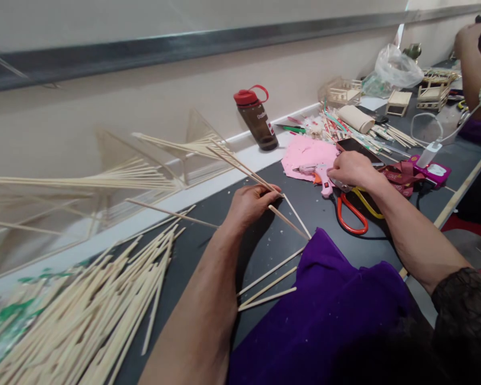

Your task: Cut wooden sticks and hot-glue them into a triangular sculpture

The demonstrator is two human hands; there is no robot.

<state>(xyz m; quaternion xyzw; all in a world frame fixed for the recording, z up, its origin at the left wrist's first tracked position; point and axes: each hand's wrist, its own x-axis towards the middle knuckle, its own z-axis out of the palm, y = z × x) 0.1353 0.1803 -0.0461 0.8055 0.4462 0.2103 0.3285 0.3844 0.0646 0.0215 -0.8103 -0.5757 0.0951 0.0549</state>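
Observation:
My left hand [254, 203] pinches thin wooden sticks [240, 167] in the middle of the view; they slant up to the left and one end lies near the purple cloth [328, 305]. My right hand [353, 170] is at the rear end of a pink glue gun [323, 176], its fingers bent together; whether it grips the gun or something beside it is hidden. The gun lies by a pink sheet [304, 152], its nozzle toward the left. Scissors with a red and a yellow handle [350, 216] lie below my right wrist.
Loose sticks [104, 305] are heaped at the lower left. Fan-shaped stick frames [144, 179] stand by the wall. A red-lidded bottle [258, 120], a phone [358, 151], a purple power strip [433, 170] and small stick furniture [398, 101] stand farther back. Another person's arm [473, 67] shows at right.

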